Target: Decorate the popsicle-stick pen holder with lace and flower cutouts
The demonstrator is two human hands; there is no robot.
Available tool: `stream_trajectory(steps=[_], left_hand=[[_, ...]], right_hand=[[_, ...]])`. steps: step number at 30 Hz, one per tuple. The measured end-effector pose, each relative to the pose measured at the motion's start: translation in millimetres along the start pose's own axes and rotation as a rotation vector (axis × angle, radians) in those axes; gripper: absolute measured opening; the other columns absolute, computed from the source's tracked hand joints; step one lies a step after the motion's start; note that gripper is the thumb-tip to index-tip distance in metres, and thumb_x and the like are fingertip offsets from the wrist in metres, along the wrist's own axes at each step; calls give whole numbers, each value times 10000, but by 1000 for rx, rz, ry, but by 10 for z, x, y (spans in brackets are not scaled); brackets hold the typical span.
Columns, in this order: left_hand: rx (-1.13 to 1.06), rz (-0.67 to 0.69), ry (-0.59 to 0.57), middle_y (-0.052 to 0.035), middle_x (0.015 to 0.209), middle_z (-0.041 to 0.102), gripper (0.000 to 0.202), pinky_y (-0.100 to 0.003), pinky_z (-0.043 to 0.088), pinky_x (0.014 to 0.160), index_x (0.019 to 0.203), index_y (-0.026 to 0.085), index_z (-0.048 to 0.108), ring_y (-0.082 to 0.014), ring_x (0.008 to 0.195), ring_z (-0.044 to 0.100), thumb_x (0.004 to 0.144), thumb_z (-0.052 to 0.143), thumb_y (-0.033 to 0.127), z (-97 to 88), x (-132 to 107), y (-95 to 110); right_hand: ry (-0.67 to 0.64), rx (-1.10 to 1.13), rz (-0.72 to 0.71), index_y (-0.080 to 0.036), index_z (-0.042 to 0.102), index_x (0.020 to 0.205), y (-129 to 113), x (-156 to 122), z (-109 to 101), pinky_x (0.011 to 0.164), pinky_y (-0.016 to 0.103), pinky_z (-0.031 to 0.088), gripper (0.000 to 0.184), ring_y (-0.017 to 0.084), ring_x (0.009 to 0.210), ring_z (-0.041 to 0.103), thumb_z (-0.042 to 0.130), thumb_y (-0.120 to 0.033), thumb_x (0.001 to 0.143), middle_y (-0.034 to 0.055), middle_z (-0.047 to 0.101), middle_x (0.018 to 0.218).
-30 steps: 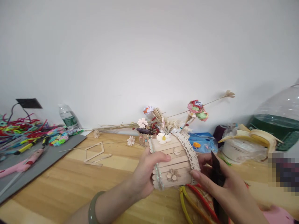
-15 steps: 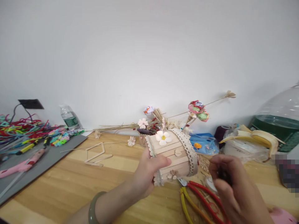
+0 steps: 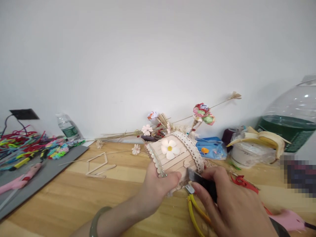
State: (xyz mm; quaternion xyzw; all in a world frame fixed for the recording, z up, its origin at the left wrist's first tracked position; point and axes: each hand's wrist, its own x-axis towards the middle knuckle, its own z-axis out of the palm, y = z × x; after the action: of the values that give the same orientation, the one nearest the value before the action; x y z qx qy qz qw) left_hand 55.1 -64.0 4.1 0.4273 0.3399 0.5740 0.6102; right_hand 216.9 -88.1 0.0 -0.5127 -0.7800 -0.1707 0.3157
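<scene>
A round holder covered in wooden craft sticks (image 3: pixel 170 159), with lace around one end and a scalloped trim at the other, lies tilted over the table. My left hand (image 3: pixel 158 184) grips its scalloped end, thumb across the sticks. A white fabric flower (image 3: pixel 170 149) with a yellow centre sits on its side, near a small pale petal piece (image 3: pixel 187 164). My right hand (image 3: pixel 229 197) is closed around a black-handled tool with a flat grey metal tip (image 3: pixel 195 176); its exact kind is unclear. That tip is at the sticks by the lace. Yellow-handled pliers (image 3: pixel 194 214) lie below, partly hidden.
Dried and paper flowers (image 3: pixel 202 113) rest behind the holder. To the right are a blue packet (image 3: pixel 211 148), a banana peel (image 3: pixel 266 140) and a large bottle (image 3: pixel 291 121). Pink glue guns (image 3: pixel 22 181) lie on both sides. Loose craft sticks (image 3: pixel 97 169) lie left.
My right hand has moved left to the holder, bringing the black tool's grey tip against its side. The holder has tilted slightly in my left hand. The view has shifted a little right.
</scene>
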Motion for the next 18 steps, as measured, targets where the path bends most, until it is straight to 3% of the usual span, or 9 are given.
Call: stream_trajectory(steps=[18], left_hand=[[-55,-48,36,-86,849,730,343,-334,515,720,915,121,669,-251,788,659,588,737,199,47,-27,19]], right_hand=[[-47,61,9,-238,375,811,-3,21,-61,350,255,320,209,182,355,560,370,-429,897,-50,559,499]])
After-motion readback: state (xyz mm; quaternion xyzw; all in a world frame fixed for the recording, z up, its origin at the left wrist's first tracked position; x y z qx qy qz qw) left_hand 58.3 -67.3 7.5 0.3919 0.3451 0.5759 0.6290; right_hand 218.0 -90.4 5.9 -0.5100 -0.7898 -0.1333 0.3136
